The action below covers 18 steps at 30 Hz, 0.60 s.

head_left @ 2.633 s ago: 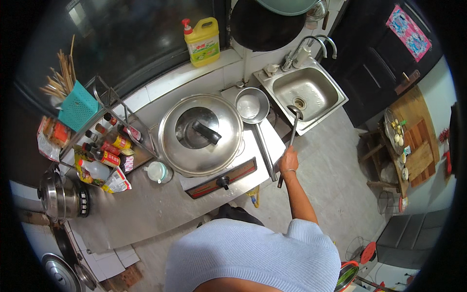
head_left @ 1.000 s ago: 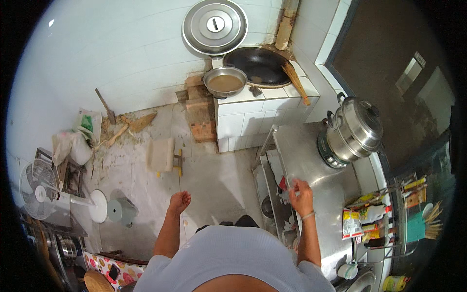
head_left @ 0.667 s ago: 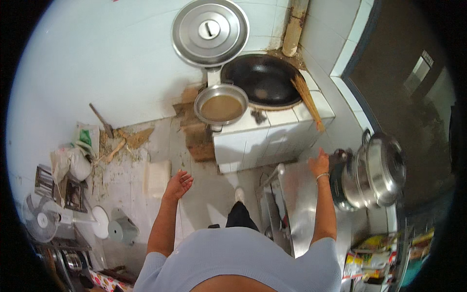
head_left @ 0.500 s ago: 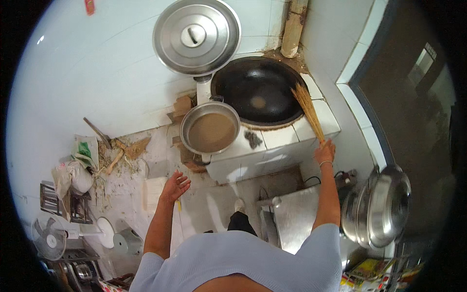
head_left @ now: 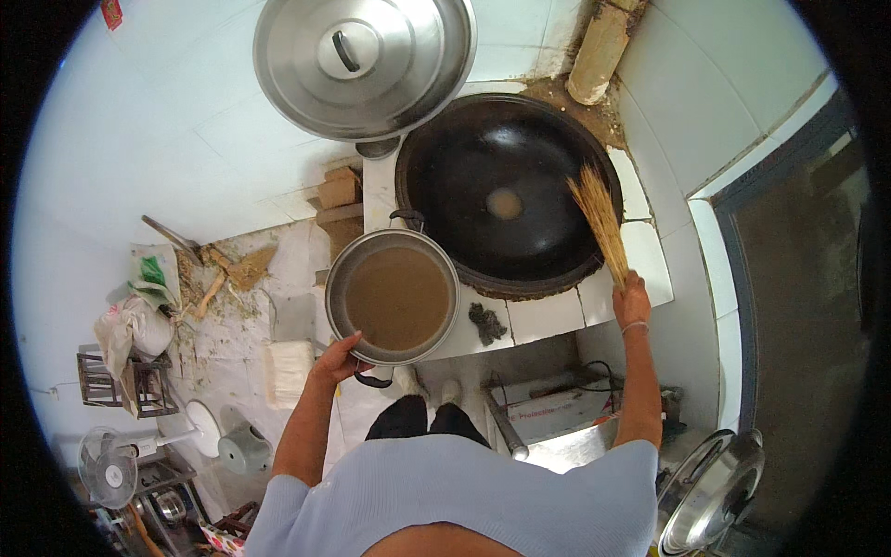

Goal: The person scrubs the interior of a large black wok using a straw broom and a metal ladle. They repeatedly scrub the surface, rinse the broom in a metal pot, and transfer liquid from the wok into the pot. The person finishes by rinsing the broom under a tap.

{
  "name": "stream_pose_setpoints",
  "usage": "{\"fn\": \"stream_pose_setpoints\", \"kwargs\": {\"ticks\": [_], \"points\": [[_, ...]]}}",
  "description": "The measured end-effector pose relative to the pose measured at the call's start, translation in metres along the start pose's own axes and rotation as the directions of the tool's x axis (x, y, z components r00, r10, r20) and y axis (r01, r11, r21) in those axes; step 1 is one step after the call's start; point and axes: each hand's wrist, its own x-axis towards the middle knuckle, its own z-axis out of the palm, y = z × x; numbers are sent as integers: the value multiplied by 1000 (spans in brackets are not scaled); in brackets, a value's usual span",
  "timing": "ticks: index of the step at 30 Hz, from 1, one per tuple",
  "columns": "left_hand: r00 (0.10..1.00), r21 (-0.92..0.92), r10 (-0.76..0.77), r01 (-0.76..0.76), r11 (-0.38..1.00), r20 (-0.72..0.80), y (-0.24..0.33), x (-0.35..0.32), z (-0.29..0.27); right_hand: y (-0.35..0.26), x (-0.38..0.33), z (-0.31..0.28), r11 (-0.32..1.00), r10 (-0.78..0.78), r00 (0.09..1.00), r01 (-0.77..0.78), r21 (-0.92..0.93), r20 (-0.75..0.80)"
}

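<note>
My right hand (head_left: 633,304) is closed round the bound end of a straw whisk broom (head_left: 601,221). Its splayed bristles reach over the right side of a big black wok (head_left: 497,158), which is set into a white-tiled stove (head_left: 538,317). A small pool of cloudy water (head_left: 504,204) lies at the wok's bottom. My left hand (head_left: 336,360) grips the near-left rim of a two-handled metal pan (head_left: 447,320), thumb over the edge and fingers partly hidden below. Brown, murky water (head_left: 397,297) fills much of the pan.
A large metal lid (head_left: 297,65) leans on the wall behind the stove. A dark scouring pad (head_left: 486,323) lies on the tiles between pan and wok. Stacked bricks (head_left: 340,188), a hatchet (head_left: 172,237), a fan (head_left: 109,469) and metal basins (head_left: 710,492) stand around.
My left hand has moved from open air onto the pan's rim. I have stepped closer to the stove, and both feet now show. The broom stays in my right hand at the wok's right side.
</note>
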Motion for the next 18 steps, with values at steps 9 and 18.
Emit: {"fn": "stream_pose_setpoints", "kwargs": {"ticks": [9,18], "points": [[998,-143,64,-64,988,-10,5,-5,11,-75,125,-7,921,185,835,37,-388,518],[966,-257,142,-197,946,-218,36,-7,-11,-248,75,35,872,-291,368,-279,403,883]]}}
